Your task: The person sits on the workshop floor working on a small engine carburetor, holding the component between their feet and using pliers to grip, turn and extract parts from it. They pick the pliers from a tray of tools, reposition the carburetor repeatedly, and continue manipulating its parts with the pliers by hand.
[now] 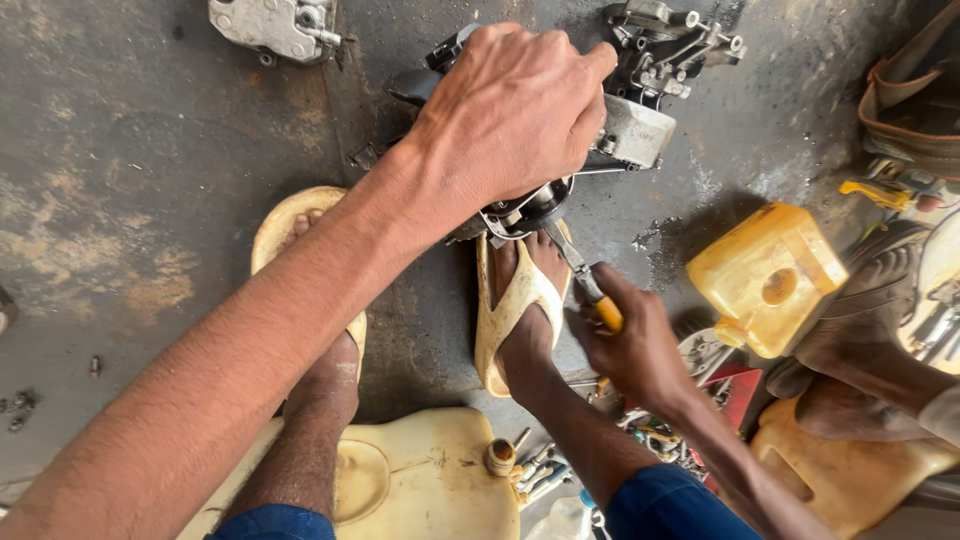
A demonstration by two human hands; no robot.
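Head view looks down at a dirty grey floor [150, 150]. The left hand [510, 110] lies on top of a metal engine part [630, 130], with the fingers curled over it and pressing down. The part sits on the floor just past the person's toes.

The right hand [630, 345] is closed around a screwdriver [590, 285] with a yellow handle. Its thin metal tip points up at the bottom of the engine part, by a dark round piece there. I cannot tell if the tip touches it.

Both feet wear pale yellow sandals. The right foot [525, 300] is just below the part, beside the screwdriver. The left foot [310, 300] is farther left.

A yellow jug [765, 275] stands on the floor to the right. A second, pale jug [430, 480] lies flat near the person's legs. Small tools [540, 470] lie in a heap between the legs. Another metal part [275, 25] sits at the top left, well apart from the hands. Another person's foot [870, 300] rests at the right edge, near the yellow jug.
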